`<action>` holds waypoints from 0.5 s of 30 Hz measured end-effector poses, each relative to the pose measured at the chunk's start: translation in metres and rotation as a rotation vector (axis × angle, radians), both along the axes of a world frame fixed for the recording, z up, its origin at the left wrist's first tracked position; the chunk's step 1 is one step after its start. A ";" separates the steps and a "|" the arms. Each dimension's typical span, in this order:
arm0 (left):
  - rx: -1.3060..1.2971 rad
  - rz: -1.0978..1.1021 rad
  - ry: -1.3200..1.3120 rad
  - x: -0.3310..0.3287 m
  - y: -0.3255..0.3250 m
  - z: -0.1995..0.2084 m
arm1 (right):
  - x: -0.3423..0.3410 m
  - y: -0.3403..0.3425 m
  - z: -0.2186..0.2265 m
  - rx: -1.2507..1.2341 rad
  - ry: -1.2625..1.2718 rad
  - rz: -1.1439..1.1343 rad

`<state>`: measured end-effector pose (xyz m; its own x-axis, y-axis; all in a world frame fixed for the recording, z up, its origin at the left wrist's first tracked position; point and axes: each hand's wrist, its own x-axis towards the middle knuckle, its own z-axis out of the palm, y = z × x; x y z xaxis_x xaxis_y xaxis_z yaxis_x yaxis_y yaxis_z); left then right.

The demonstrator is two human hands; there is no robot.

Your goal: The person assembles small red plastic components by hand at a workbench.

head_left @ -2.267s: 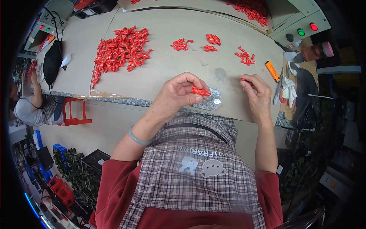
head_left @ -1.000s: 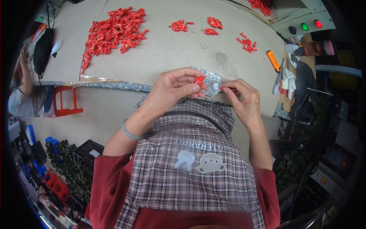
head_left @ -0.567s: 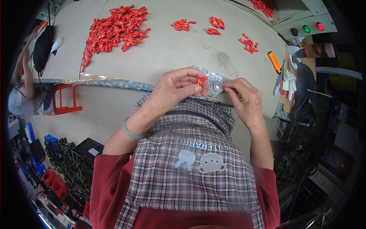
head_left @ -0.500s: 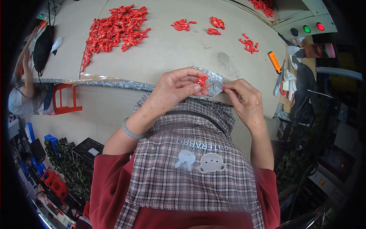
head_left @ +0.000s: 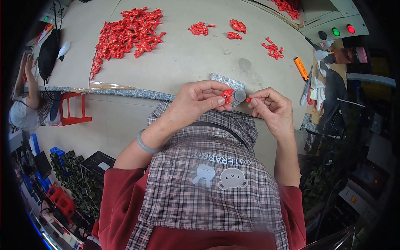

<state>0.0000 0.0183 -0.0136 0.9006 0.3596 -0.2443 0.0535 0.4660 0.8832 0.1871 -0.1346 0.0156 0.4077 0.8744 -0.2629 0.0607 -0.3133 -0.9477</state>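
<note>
My left hand (head_left: 199, 98) holds a small glossy red figurine (head_left: 227, 95) between thumb and fingers. Thumb and fingertips of my right hand (head_left: 273, 108) pinch a tiny red piece (head_left: 248, 100), mostly covered by the fingers. Between the two hands is a round grey disc-like pot (head_left: 239, 96) at the table's near edge. A gap separates the red piece from the figurine. Beyond my hands lie small groups of red parts: one cluster (head_left: 201, 28), another (head_left: 238, 26), a single piece (head_left: 234, 36) and loose bits (head_left: 273, 51).
A big heap of red figurines (head_left: 129, 33) covers the table's far left. At right are an orange tool (head_left: 300, 68), scissors (head_left: 310, 95), white cloth (head_left: 317, 92) and a jar (head_left: 350, 55). A box with lit buttons (head_left: 336, 31) stands far right. Another person (head_left: 31, 104) works at left.
Both hands have shifted slightly right, and the figurine has come with the left one. The round pot, pale and shiny before, now looks dull grey. The other person's hands have moved.
</note>
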 end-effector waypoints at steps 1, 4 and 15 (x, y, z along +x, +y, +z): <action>-0.012 0.012 -0.006 0.001 -0.001 0.001 | 0.001 -0.001 -0.001 0.002 0.000 -0.002; -0.027 0.016 -0.003 0.001 -0.001 0.005 | 0.003 -0.001 -0.003 0.110 0.178 -0.003; -0.043 0.032 0.002 0.002 -0.007 0.003 | -0.018 0.000 0.005 0.243 0.157 -0.043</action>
<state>0.0024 0.0117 -0.0102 0.8884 0.3773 -0.2616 0.0394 0.5050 0.8622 0.1696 -0.1344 0.0201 0.4170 0.9021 -0.1109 -0.1012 -0.0751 -0.9920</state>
